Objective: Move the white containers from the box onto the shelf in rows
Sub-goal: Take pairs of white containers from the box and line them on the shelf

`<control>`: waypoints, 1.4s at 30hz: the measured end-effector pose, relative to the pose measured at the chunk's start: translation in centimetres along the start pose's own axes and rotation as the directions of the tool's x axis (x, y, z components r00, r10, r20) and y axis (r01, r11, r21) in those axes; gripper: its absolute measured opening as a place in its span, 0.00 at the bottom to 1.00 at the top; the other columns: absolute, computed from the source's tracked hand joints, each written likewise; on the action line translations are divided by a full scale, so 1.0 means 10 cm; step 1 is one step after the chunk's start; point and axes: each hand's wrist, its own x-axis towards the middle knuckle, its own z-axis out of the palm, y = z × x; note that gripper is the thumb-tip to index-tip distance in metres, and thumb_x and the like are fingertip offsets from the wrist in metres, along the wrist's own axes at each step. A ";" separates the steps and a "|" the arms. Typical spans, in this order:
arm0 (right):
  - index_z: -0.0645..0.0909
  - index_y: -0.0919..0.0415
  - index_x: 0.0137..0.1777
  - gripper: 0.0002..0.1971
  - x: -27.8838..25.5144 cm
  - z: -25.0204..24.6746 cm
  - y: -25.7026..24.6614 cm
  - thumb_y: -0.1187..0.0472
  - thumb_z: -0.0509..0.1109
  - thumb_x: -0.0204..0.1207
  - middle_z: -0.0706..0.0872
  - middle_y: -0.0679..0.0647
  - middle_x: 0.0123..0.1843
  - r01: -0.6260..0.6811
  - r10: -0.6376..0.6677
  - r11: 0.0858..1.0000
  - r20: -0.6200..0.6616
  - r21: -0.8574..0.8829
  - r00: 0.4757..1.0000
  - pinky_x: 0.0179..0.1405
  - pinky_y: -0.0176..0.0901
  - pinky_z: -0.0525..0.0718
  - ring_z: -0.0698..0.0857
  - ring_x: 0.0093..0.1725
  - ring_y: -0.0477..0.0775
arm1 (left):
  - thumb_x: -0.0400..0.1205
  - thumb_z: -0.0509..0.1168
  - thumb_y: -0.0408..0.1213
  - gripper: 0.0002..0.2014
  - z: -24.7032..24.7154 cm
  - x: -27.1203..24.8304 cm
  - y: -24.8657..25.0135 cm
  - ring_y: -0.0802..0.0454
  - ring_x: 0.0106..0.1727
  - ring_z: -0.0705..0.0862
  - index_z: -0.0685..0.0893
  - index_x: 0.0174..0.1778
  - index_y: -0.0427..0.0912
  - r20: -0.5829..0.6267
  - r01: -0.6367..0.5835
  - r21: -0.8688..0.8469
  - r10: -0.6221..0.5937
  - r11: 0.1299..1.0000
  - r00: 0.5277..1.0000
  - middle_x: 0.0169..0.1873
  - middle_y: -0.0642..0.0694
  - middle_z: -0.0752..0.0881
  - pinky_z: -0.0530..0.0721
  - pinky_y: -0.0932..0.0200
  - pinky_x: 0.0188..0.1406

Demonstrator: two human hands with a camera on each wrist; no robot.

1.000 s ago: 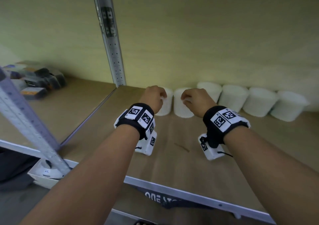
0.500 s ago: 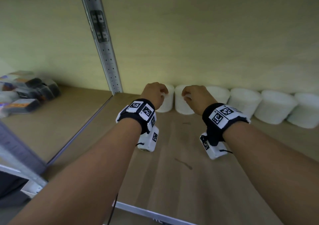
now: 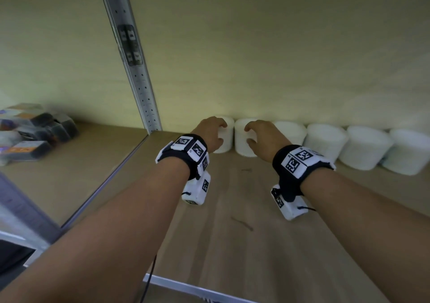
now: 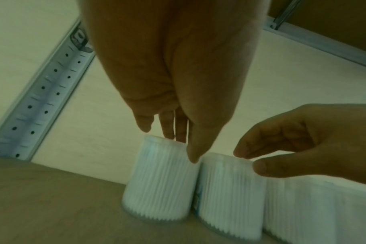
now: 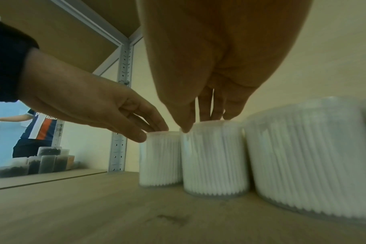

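Observation:
Several white containers stand in a row along the back wall of the wooden shelf (image 3: 232, 209). My left hand (image 3: 213, 131) is over the leftmost container (image 3: 226, 137) (image 4: 161, 181). Its fingers (image 4: 167, 128) are nearly straight and the tips touch the top rim. My right hand (image 3: 261, 137) arches over the second container (image 3: 242, 144) (image 5: 213, 156), fingertips (image 5: 211, 113) on its lid edge and the thumb at the front. Both containers stand upright on the shelf, touching each other. A third container (image 5: 303, 156) stands just to the right.
A perforated metal upright (image 3: 137, 74) rises left of the row. Dark and orange packs (image 3: 32, 130) lie on the neighbouring shelf bay to the left. The shelf's metal front edge (image 3: 186, 288) runs below my forearms. A person (image 5: 40, 128) stands beyond the rack.
Both hands have moved deeper into the shelf, bringing the two containers back into line with the row. The curled fingers have loosened and straightened over the lids.

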 end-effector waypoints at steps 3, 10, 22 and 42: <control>0.71 0.61 0.75 0.21 -0.18 -0.08 -0.03 0.62 0.63 0.82 0.75 0.59 0.73 0.000 0.000 1.000 -0.014 -0.013 1.000 0.70 0.46 0.71 0.72 0.73 0.58 | 0.80 0.66 0.34 0.25 -0.02 -0.14 0.10 0.42 0.72 0.73 0.72 0.75 0.40 -0.033 0.003 -0.026 -0.004 1.000 0.999 0.71 0.39 0.72 0.70 0.55 0.68; 0.77 0.59 0.69 0.18 -0.77 -0.40 -0.11 0.59 0.65 0.79 0.80 0.58 0.65 -0.012 0.011 0.999 -0.019 -0.040 1.000 0.65 0.50 0.79 0.78 0.66 0.57 | 0.80 0.67 0.37 0.24 -0.21 -0.78 0.44 0.44 0.68 0.77 0.75 0.73 0.38 -0.042 -0.044 -0.045 0.042 0.998 0.998 0.68 0.40 0.76 0.74 0.59 0.64; 0.77 0.56 0.69 0.20 -2.17 -0.64 -0.50 0.56 0.66 0.77 0.79 0.57 0.70 -0.052 0.055 0.998 0.075 -0.031 0.996 0.66 0.52 0.80 0.79 0.67 0.57 | 0.79 0.67 0.39 0.22 -0.35 -2.19 1.02 0.49 0.67 0.78 0.77 0.70 0.41 -0.018 -0.110 -0.029 0.110 0.993 0.994 0.66 0.44 0.78 0.71 0.65 0.58; 0.81 0.55 0.62 0.17 -3.73 0.37 -0.37 0.53 0.69 0.74 0.83 0.55 0.62 -0.147 0.174 0.983 0.298 -0.111 0.939 0.61 0.52 0.83 0.82 0.62 0.58 | 0.77 0.70 0.40 0.19 1.13 -3.59 0.96 0.44 0.62 0.81 0.81 0.63 0.41 0.307 0.069 -0.097 -0.036 0.993 0.951 0.62 0.42 0.80 0.80 0.55 0.60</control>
